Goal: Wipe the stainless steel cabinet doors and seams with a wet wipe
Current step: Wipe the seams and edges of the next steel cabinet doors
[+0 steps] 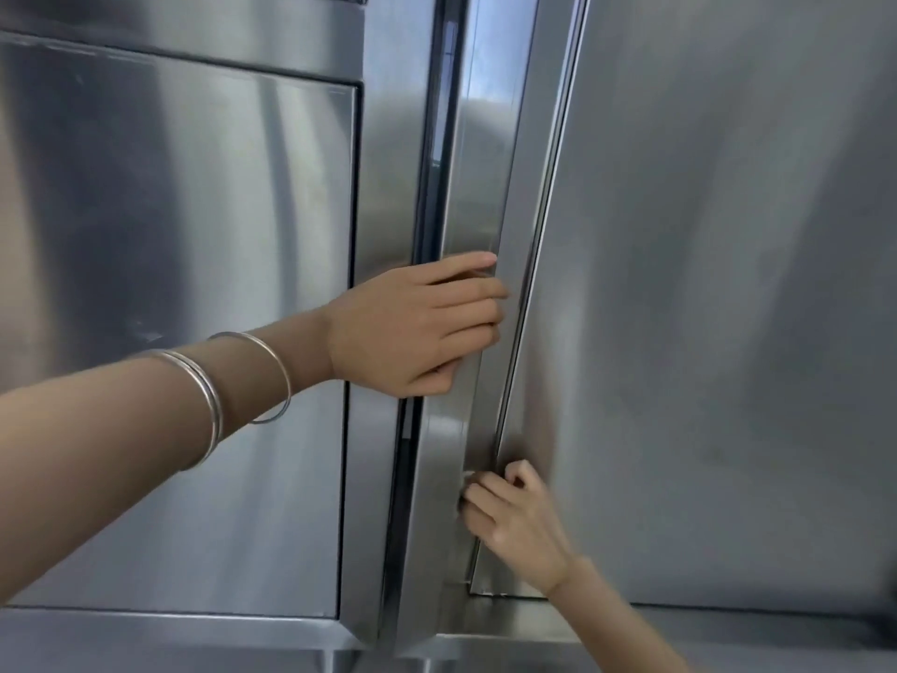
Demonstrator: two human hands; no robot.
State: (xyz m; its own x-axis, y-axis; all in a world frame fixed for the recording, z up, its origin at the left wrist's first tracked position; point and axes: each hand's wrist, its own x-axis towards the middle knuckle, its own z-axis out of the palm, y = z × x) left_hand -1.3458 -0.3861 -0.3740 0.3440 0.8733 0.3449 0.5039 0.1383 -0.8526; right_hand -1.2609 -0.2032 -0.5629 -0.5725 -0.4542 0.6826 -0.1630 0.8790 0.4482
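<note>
Brushed stainless steel fills the view. The left door (170, 235) has a recessed panel, and the right door (704, 284) is a plain, faintly smudged sheet. A dark seam (427, 211) runs between them from top to bottom. Beside it stands the right door's edge strip (478, 162), which mirrors a patch of blue near its top.

The left hand (417, 327), with thin silver bangles (213, 395) on its forearm, curls its fingers over that strip. Lower down, the right hand (514, 517) presses bent fingers against the strip's foot. A pale speck shows at its fingertips, but it is too blurred to tell whether this is the wet wipe. A steel ledge (145, 633) runs beneath the doors.
</note>
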